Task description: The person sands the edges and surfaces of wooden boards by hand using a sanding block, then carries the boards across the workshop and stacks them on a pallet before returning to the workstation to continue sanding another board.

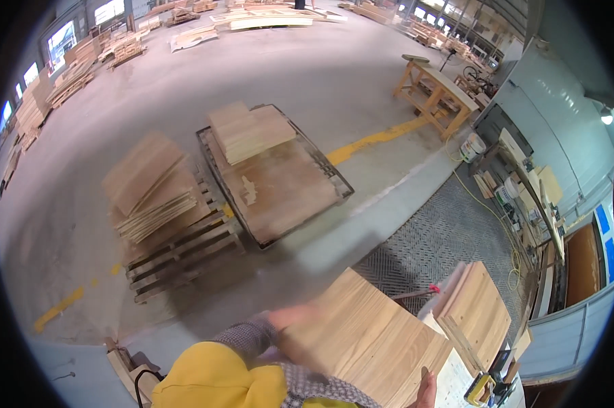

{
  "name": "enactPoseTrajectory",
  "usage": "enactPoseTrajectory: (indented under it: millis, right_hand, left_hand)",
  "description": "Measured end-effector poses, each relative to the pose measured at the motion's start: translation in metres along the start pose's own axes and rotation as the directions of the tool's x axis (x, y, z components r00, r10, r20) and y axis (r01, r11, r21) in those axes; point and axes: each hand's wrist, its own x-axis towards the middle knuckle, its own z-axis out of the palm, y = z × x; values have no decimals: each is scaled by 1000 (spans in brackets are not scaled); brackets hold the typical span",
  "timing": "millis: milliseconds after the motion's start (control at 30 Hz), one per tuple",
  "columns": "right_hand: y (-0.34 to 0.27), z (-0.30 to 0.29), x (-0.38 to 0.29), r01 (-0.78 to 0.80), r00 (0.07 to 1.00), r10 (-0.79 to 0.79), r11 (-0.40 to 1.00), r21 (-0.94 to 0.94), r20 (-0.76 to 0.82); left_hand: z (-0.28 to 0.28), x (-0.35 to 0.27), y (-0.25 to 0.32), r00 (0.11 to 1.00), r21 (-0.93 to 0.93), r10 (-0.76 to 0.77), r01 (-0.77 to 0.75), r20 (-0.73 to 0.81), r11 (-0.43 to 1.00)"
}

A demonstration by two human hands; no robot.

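Observation:
A light wooden panel (373, 331) with striped grain lies tilted in front of me, above a white work surface (452, 380). My left hand (291, 316) is blurred at the panel's left edge, fingers stretched toward its face; whether it grips cannot be told. At the near right edge, my right hand (427, 391) holds the panel, partly cut off by the picture's bottom. Just right of the panel stands a stack of wooden boards (477, 311). A yellow and black tool (480, 390) sits by the stack's near end.
Left ahead, a wooden pallet (184, 270) bears loose plywood sheets (146, 176). Beside it, a low dark-framed platform (286, 204) carries stacked panels (251, 132). A workbench (439, 92) stands farther off. On the right are a ribbed mat (424, 239), a yellow hose (482, 204) and a cluttered shelf (533, 188).

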Motion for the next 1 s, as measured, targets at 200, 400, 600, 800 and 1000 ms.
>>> enactPoseTrajectory:
  millis: [200,400,600,800,1000]
  right_hand:
    - [59,27,99,326,944,-321,943,70,-74]
    - [18,19,200,9,973,102,881,473,-208]
    - [-7,19,308,56,960,116,810,584,-253]
    - [-21,-42,474,164,971,-31,806,569,-236]
    - [-82,-45,579,90,991,-3,755,649,-134]
  left_hand:
    - [-134,43,18,938,356,333,-345,98,868]
    - [-184,100,56,920,294,393,-375,0,879]
    - [-152,138,170,900,346,423,-366,-104,864]
    - [-111,227,260,816,75,576,-572,-42,817]
    - [-99,290,335,817,-95,576,-575,-17,813]
